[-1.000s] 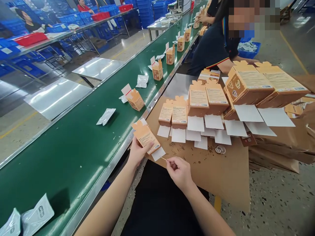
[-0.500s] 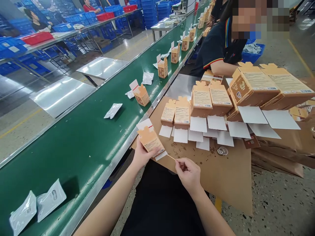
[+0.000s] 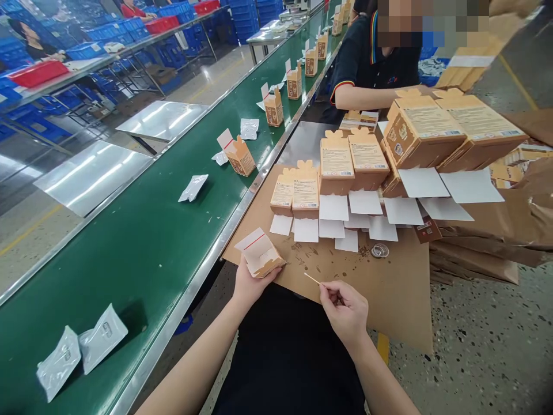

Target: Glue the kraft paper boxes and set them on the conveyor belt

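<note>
My left hand (image 3: 250, 286) is closed around a small tan carton (image 3: 264, 260), which is tilted so its open top and raised white flap face me. To the right, my right hand (image 3: 345, 306) pinches a thin cotton swab (image 3: 311, 279), its white tip pointing left toward the carton without touching it. Beneath both lies a brown cardboard sheet (image 3: 389, 294) with dark stains. A small clear round dish (image 3: 380, 251) rests on the sheet. Behind it are stacked several more tan cartons (image 3: 337, 161), lying with white flaps hanging toward me.
On my left runs a green conveyor belt (image 3: 173, 242) with a metal edge. It carries standing cartons (image 3: 241, 157) and silver pouches (image 3: 103, 337). Across the cardboard sits a co-worker in a dark shirt (image 3: 358, 57), an arm behind the stack. Brown wrapping (image 3: 484, 248) lies at right.
The carton in my left hand has tipped so its opening now faces me. My right hand has drawn the swab rightward, away from the carton's bottom flap. The view has shifted slightly.
</note>
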